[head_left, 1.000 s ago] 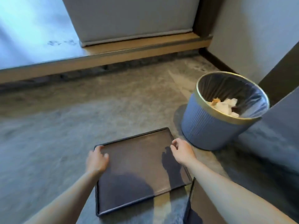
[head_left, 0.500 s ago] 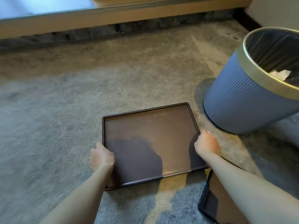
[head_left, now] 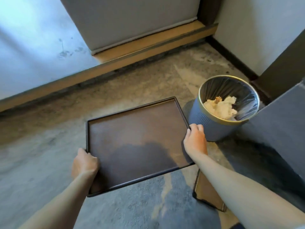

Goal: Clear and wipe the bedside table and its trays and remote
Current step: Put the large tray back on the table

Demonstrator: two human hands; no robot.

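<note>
Grey carpet [head_left: 41,162] covers the floor. Left hand [head_left: 85,162] grips the near-left rim of a dark brown tray [head_left: 137,141] and right hand [head_left: 195,141] its right rim, fingers curled over the edges. A second tray [head_left: 206,190] lies beneath the right forearm. Just beyond the right hand stands a blue wastebasket [head_left: 206,128] holding crumpled tissue [head_left: 221,108].

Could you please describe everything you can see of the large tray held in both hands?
The large tray is dark brown, rectangular and shallow, with a low raised rim; nothing lies in it. It sits roughly level, apparently just above the carpet, left of the bin. The left hand grips its left rim, the right hand its right rim.
</note>
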